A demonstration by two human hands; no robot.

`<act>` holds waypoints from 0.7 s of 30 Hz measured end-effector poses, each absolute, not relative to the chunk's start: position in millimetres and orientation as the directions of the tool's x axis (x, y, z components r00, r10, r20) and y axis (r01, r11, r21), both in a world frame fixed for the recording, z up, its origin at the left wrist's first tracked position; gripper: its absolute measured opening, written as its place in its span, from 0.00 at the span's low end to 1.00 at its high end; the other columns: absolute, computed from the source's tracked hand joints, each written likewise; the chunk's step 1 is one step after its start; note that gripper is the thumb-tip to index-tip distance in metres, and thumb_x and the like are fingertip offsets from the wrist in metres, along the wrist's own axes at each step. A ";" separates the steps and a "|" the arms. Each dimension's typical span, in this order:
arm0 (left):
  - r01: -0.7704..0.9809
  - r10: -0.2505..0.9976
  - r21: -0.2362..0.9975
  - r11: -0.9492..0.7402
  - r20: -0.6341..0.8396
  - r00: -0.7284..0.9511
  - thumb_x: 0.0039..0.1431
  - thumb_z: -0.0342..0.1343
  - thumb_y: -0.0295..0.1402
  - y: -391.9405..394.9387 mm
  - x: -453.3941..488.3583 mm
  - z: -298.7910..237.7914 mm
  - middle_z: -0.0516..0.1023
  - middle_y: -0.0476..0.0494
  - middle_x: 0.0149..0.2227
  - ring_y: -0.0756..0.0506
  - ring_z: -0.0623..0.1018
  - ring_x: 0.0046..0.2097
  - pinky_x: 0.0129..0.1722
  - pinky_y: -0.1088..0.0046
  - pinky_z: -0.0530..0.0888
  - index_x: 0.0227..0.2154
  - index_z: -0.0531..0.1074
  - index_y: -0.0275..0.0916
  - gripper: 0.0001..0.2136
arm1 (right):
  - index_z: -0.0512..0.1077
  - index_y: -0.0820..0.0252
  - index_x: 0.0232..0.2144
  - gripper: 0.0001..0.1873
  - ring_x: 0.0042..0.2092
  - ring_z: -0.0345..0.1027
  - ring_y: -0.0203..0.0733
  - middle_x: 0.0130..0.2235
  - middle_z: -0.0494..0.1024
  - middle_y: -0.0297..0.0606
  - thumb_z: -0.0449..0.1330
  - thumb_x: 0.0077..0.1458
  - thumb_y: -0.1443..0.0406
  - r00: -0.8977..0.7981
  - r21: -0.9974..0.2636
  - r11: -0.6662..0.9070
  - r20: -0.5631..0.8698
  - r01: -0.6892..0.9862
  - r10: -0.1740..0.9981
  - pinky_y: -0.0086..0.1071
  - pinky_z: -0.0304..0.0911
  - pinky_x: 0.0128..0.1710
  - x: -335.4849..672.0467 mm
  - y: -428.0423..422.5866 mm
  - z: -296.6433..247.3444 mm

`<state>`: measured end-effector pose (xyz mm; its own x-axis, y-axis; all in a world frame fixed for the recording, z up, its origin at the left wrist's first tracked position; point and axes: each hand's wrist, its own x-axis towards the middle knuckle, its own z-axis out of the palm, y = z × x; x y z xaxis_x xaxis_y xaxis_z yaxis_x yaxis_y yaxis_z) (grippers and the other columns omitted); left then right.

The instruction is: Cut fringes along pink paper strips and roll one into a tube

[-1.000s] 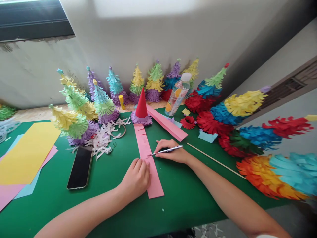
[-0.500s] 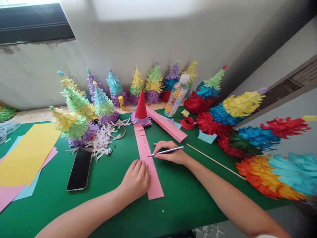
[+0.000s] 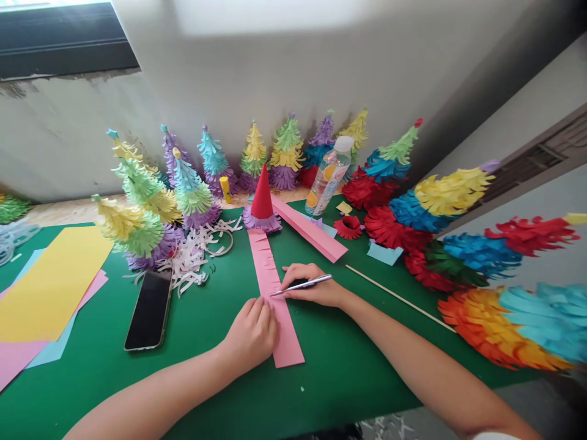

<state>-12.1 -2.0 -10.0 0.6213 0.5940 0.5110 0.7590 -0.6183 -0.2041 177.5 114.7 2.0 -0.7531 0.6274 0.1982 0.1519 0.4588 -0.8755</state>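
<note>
The pink paper strip (image 3: pixel 287 343) lies flat at the middle of the green tabletop (image 3: pixel 206 397), running from near to far, with a row of short slits along the far part of its right edge. The left hand (image 3: pixel 254 330) rests on the strip's left side, fingers curled together; whether they pinch the paper, I cannot tell. The right hand (image 3: pixel 312 285) has its fingers closed around a slim silver pen-shaped tool (image 3: pixel 306 283), whose tip is at the strip just beyond the left hand's fingers.

At the strip's far end stands a red paper cone (image 3: pixel 262 198) with a purple fringe (image 3: pixel 272 224) around its base. A folded pink strip (image 3: pixel 316 235) lies to the right of the cone, near a clear plastic bottle (image 3: pixel 326 183). Farther right is a thin wooden stick (image 3: pixel 398 297). On the left, a smartphone (image 3: pixel 148 311) lies near shredded white paper (image 3: pixel 186 263), beside yellow, pink and blue sheets (image 3: pixel 59 275). Fringed paper trees (image 3: pixel 287 156) line the far side.
</note>
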 end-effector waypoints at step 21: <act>0.745 0.615 -0.170 -0.645 0.465 0.638 0.55 0.51 0.24 0.1 -10.7 -4.9 0.71 0.36 0.26 0.41 0.73 0.33 0.34 0.63 0.70 0.25 0.71 0.32 0.06 | 0.77 0.58 0.30 0.05 0.33 0.73 0.37 0.29 0.80 0.34 0.64 0.51 0.63 -0.767 -0.835 0.528 0.234 0.158 0.598 0.44 0.63 0.53 176.1 112.3 5.9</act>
